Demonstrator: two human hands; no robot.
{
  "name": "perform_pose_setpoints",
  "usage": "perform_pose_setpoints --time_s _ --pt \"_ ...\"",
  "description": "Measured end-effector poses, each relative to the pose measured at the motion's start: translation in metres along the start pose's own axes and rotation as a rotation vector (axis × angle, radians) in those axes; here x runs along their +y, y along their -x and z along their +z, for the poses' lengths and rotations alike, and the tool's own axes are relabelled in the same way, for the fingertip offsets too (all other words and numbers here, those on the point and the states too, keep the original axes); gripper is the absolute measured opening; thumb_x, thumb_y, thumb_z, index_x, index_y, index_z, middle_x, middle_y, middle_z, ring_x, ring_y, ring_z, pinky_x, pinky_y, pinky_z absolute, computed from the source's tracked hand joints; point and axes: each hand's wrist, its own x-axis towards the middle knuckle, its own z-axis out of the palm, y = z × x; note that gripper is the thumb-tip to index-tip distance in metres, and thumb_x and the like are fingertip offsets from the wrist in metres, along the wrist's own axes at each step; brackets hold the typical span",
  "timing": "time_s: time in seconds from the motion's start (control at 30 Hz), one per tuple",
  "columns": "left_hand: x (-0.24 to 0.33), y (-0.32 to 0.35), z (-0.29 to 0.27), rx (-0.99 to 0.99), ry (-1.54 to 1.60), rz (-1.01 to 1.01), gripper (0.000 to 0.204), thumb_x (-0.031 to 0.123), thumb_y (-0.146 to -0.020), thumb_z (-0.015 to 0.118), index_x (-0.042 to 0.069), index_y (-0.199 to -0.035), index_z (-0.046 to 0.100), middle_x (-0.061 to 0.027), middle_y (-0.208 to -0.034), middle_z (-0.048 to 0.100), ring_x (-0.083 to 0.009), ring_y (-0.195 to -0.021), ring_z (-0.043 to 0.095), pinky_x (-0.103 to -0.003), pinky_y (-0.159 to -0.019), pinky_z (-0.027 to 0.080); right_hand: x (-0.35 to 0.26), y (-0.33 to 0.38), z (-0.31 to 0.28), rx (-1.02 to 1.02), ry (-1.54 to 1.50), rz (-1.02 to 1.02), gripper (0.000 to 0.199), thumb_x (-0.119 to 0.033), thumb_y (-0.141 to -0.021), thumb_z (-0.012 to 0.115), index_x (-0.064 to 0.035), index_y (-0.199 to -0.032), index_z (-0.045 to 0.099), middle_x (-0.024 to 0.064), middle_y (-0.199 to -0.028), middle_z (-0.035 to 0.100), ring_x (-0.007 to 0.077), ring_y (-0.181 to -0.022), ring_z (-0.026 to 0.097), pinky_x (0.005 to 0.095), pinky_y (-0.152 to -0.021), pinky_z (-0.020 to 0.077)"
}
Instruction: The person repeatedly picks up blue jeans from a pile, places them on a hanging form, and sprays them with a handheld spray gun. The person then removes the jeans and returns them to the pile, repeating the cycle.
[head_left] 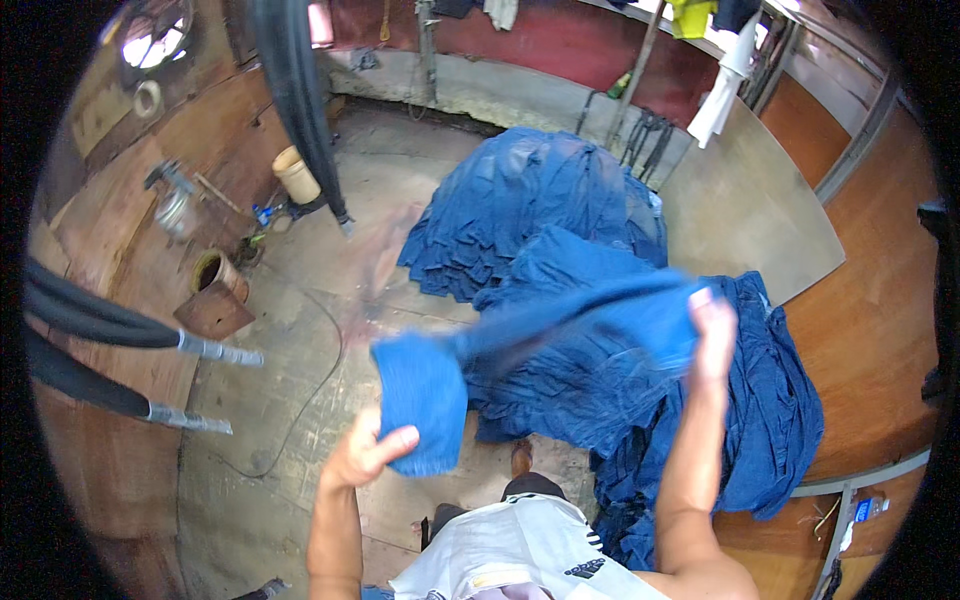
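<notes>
Left hand pinches one end of a blue garment, right hand grips the other, stretching it taut above the floor. Blue pile lies just behind.

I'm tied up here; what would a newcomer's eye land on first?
The blue garment stretched between the left hand and the raised right hand at centre. Behind it, heaped blue cloth spreads across the concrete floor, and black hoses jut in from the left.
</notes>
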Motion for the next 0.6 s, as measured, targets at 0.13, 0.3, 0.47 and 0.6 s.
perform_pose_setpoints --time_s 0.13,0.3,0.47,0.6 --pt "0.096 -0.163 0.072 0.012 0.023 0.253 0.034 0.026 -0.096 0.065 -0.005 -0.113 0.066 -0.0040 -0.099 0.069 -0.0109 -0.088 0.058 -0.029 -0.081 0.049 -0.075 -0.161 -0.097 0.066 -0.239 -0.251 0.044 -0.037 -0.098 0.064 0.0018 -0.119 0.063 0.0108 -0.111 0.068 0.0205 -0.099 0.066 0.0340 -0.093 0.0505" --pt "0.068 -0.385 0.161 -0.204 0.012 -0.019 0.063 0.052 -0.099 0.054 -0.006 -0.120 0.062 -0.0106 -0.110 0.067 -0.0195 -0.088 0.066 -0.032 -0.081 0.053 0.012 -0.323 -0.214 0.196 0.010 -0.118 0.056 -0.048 -0.100 0.056 -0.0008 -0.130 0.058 0.0128 -0.127 0.062 0.0200 -0.110 0.063 0.0445 -0.093 0.0538" --pt "-0.145 -0.449 0.189 0.072 -0.001 -0.365 0.069 0.063 -0.099 0.047 -0.002 -0.116 0.063 -0.0163 -0.106 0.066 -0.0258 -0.079 0.070 -0.037 -0.061 0.057 0.241 -0.264 -0.297 0.555 0.179 0.279 0.048 -0.054 -0.101 0.047 -0.0087 -0.106 0.061 0.0056 -0.074 0.060 0.0147 -0.055 0.055 0.0269 -0.043 0.0443" --pt "-0.334 -0.283 0.129 -0.002 -0.557 -0.252 0.056 0.049 -0.102 0.046 -0.003 -0.098 0.064 -0.0242 -0.090 0.069 -0.0392 -0.085 0.068 -0.045 -0.078 0.052 0.373 -0.003 -0.264 0.267 0.345 0.310 0.025 -0.027 -0.106 0.047 -0.0097 -0.089 0.051 0.0015 -0.062 0.050 0.0119 -0.045 0.047 0.0294 -0.040 0.0402"
